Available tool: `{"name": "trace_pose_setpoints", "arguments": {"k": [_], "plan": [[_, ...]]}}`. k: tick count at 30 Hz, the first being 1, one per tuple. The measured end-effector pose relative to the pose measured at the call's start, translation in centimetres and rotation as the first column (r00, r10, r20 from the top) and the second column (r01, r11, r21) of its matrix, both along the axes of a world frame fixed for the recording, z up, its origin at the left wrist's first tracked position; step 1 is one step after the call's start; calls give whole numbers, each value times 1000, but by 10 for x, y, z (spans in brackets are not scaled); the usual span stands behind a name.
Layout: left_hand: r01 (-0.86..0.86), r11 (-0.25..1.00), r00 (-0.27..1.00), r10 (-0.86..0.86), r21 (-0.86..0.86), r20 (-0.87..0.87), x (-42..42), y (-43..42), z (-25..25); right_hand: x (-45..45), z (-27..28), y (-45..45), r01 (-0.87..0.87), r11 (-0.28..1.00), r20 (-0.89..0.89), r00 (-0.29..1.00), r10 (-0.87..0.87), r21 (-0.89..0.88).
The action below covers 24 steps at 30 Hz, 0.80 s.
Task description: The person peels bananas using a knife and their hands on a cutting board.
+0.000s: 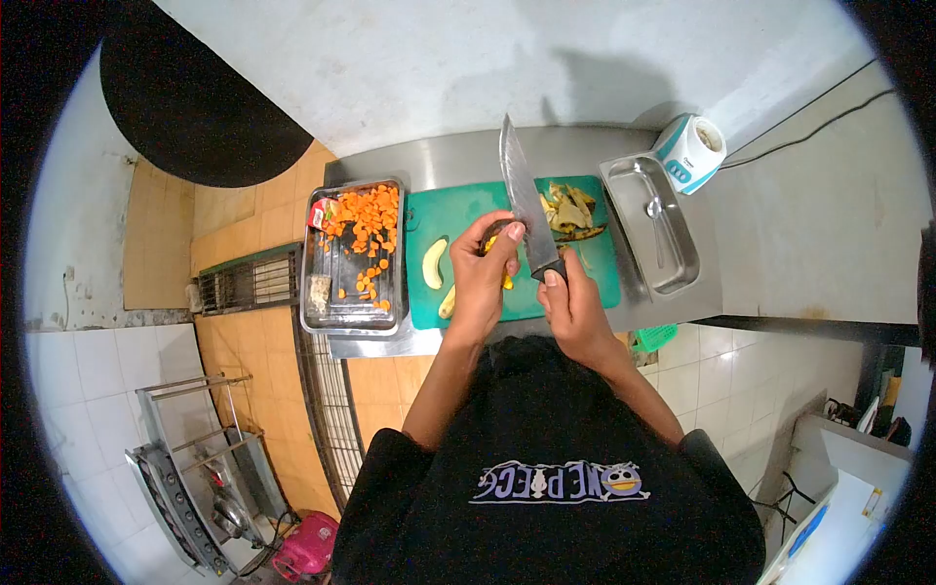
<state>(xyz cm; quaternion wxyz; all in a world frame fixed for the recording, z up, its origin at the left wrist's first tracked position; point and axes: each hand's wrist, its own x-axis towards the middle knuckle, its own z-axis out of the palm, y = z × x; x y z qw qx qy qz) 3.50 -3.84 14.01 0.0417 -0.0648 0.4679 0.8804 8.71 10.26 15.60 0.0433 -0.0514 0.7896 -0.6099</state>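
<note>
My right hand is closed round the black handle of a large knife, its blade pointing up and away from me. My left hand holds a dark-skinned fruit with yellow showing, close against the blade; my fingers hide most of it. Both hands are over a green cutting board. A peeled banana lies at the board's left, and another peeled piece lies nearer to me. Banana peels are heaped at the board's upper right.
Left of the board, a dark tray holds carrot slices, a red packet and a small clear packet. On the right are a metal tray with a spoon and a white-and-teal appliance. A wall stands behind.
</note>
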Motion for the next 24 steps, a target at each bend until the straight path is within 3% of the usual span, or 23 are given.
{"name": "trace_pose_setpoints", "arguments": {"k": [6,9,11,18,21,24], "plan": [[31,982,999,-37,-186,-27,3,-4,-3,-3,2,2,14,1000,-28,1000,-14,2],[124,951,984,-155,-283,-90,6,-6,-14,-7,9,5,25,1000,-48,999,-25,-3],[90,993,996,-89,71,-22,4,-5,-15,-7,12,3,102,982,42,994,-96,-157],[144,978,988,-134,152,-73,3,-11,-6,-6,9,4,55,927,164,986,7,-372],[112,973,993,-102,203,-61,4,-6,-5,-6,10,0,-79,947,99,989,114,-311],[35,986,999,-28,161,-41,4,-4,-4,-4,14,-7,-92,884,125,978,166,-458]]}}
